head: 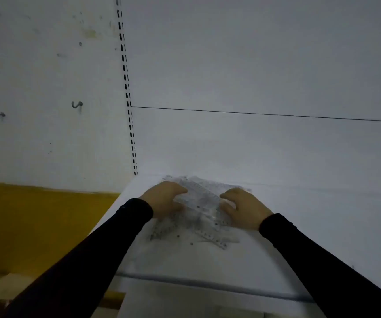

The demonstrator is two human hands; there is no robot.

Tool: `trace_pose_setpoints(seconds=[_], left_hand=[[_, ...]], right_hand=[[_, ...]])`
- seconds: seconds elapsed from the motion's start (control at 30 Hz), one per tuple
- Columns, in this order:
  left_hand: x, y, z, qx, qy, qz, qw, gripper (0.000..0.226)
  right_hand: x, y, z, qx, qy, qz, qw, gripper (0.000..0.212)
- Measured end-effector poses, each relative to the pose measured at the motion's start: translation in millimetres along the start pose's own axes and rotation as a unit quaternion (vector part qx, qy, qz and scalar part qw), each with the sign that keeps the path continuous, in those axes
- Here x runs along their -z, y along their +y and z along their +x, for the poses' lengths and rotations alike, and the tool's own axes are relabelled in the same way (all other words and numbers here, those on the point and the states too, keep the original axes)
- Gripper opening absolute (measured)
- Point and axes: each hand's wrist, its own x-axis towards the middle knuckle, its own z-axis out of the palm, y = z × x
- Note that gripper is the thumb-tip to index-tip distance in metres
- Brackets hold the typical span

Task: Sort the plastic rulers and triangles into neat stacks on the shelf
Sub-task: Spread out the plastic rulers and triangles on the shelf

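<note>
- A loose heap of clear plastic rulers and triangles (198, 210) is seen on the white shelf (299, 226), near its left end and close to the back panel (253, 65).
- The pieces are crossed over one another at several angles; no separate stack is seen yet, so the sorting is judged to be at an early stage.
- The left hand (165, 199) is laid on the left side of the heap, with its fingers curled over the upper edge of 1 long ruler (204, 197) and the thumb beneath, so that ruler appears to be gripped.
- The right hand (242, 207) is set at the right side of the heap, fingers bent and resting on the plastic; whether a piece is pinched there cannot be told, since the frame is blurred.
- The step in hand is judged to be the gathering or squaring-up of the pile between both hands.
- For the next move, rulers would need to be separated from triangles, edges aligned, and bare shelf beside the heap used for the 2 stacks.
- Care is called for, because the thin, slippery pieces are likely to slide apart.
</note>
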Motion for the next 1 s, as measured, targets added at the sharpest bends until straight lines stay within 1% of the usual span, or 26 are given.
trace_pose_setpoints(seconds=[0.07, 0.17, 0.27, 0.4, 0.47, 0.53, 0.67, 0.73, 0.8, 0.9, 1.0], left_hand=[[0.7, 1.2, 8.1, 0.002, -0.026, -0.006, 1.0, 0.047], [0.2, 1.4, 16.7, -0.001, -0.041, 0.009, 0.999, 0.041], [4.5, 3.5, 21.0, -0.013, -0.041, 0.031, 0.999, 0.034], [3.3, 1.8, 25.4, -0.008, -0.055, 0.013, 0.998, 0.031], [1.9, -2.4, 25.3, -0.009, -0.059, 0.0, 0.998, 0.031], [3.2, -8.5, 22.9, -0.008, -0.053, -0.014, 0.998, 0.033], [12.5, -27.4, 11.3, 0.004, -0.013, -0.022, 1.0, 0.039], [15.4, -39.7, 1.5, 0.021, 0.005, -0.023, 1.0, 0.042], [14.1, -54.0, -10.3, 0.053, 0.022, -0.028, 0.998, 0.043], [8.3, -73.8, -28.3, 0.101, 0.052, -0.044, 0.993, 0.041], [2.9, -85.1, -42.1, 0.123, 0.076, -0.049, 0.988, 0.039]], right_hand=[[0.5, 5.5, 8.7, 0.004, -0.015, 0.019, 1.0, 0.041], [-4.8, 12.5, 24.3, 0.0, -0.03, 0.017, 0.999, 0.037], [-4.4, 11.8, 33.5, 0.003, -0.021, 0.012, 1.0, 0.034], [-3.6, 10.6, 37.2, 0.018, -0.012, 0.026, 0.999, 0.033], [-4.2, 12.5, 38.3, 0.026, 0.005, 0.035, 0.999, 0.033], [-5.0, 13.4, 39.8, 0.027, 0.04, 0.053, 0.997, 0.034], [-4.5, 6.6, 38.6, 0.042, 0.101, 0.067, 0.992, 0.031], [-5.9, -1.1, 37.1, 0.051, 0.114, 0.064, 0.99, 0.031], [-8.2, -12.8, 34.9, 0.061, 0.103, 0.062, 0.991, 0.033], [-13.0, -35.7, 32.1, 0.088, 0.057, 0.051, 0.993, 0.035], [-20.8, -59.9, 32.3, 0.121, 0.017, 0.036, 0.992, 0.036]])
